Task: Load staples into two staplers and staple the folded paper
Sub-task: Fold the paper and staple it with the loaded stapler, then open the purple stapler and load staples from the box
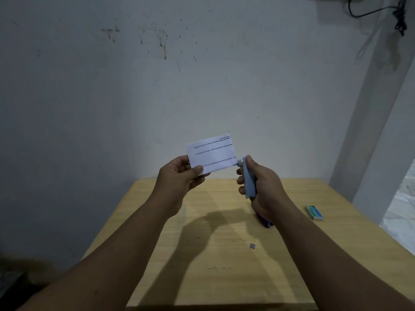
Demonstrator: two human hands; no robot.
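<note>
My left hand (179,176) pinches the lower left corner of a folded white paper (212,153) with printed text, held up above the table. My right hand (262,185) grips a light blue stapler (248,179), upright, with its metal mouth at the paper's lower right corner. A purple stapler (266,222) lies on the wooden table (213,265), mostly hidden under my right wrist. A small strip of staples (252,246) lies loose on the table.
A green and white staple box (314,212) lies near the table's right edge. The table stands against a stained white wall (157,86). Black cables (399,16) hang at the top right.
</note>
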